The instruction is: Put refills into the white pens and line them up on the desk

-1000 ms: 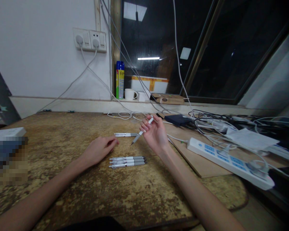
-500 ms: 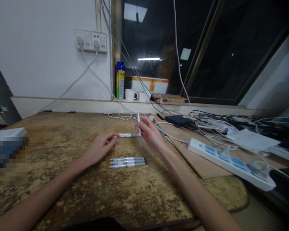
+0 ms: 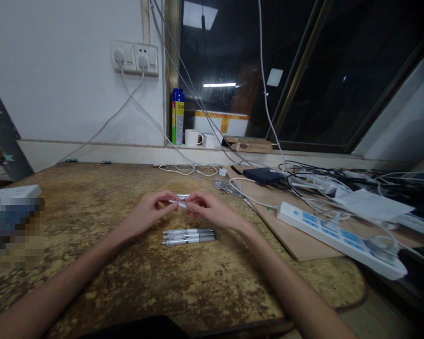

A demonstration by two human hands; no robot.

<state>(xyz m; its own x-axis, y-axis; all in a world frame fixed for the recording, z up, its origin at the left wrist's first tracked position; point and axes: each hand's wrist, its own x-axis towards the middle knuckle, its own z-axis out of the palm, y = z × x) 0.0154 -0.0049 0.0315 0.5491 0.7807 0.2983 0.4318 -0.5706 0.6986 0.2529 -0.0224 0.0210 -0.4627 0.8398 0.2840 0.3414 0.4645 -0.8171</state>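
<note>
At least three grouped pens (image 3: 189, 236) lie side by side on the worktop (image 3: 134, 287); a held pen (image 3: 179, 204) is between the left hand (image 3: 146, 213) and right hand (image 3: 217, 212), both with fingers pinching it; a far pen (image 3: 183, 196) lies apart.

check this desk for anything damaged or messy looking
The tabletop looks worn, its surface dark and blotchy. At right, black and white cables lie tangled behind the power strip.

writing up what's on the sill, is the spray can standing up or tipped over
Upright: the spray can stands on its base beside the mug, blue cap at the top.
</note>
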